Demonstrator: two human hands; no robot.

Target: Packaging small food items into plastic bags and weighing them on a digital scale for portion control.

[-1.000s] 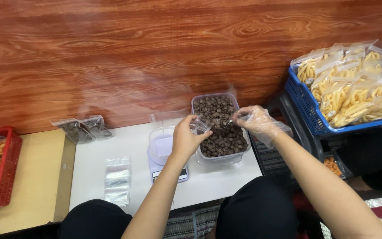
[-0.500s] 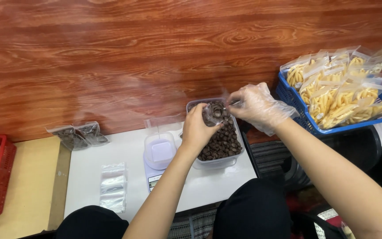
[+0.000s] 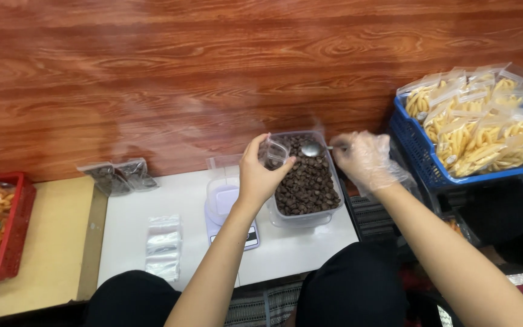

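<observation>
My left hand (image 3: 260, 175) grips a small clear bag (image 3: 273, 151); my gloved right hand (image 3: 364, 158) grips a spoon (image 3: 313, 149) just beside it, above the tub of dark pieces (image 3: 307, 181).

The gloved right hand (image 3: 365, 158) has been drawn back; the metal spoon (image 3: 313, 149) is withdrawn from the small clear plastic bag (image 3: 273, 151), now seen empty.

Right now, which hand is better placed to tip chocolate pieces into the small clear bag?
The right hand, probably: gloved, it holds the spoon over the tub of chocolate pieces, beside the bag. The left hand is busy holding that bag open.
</observation>
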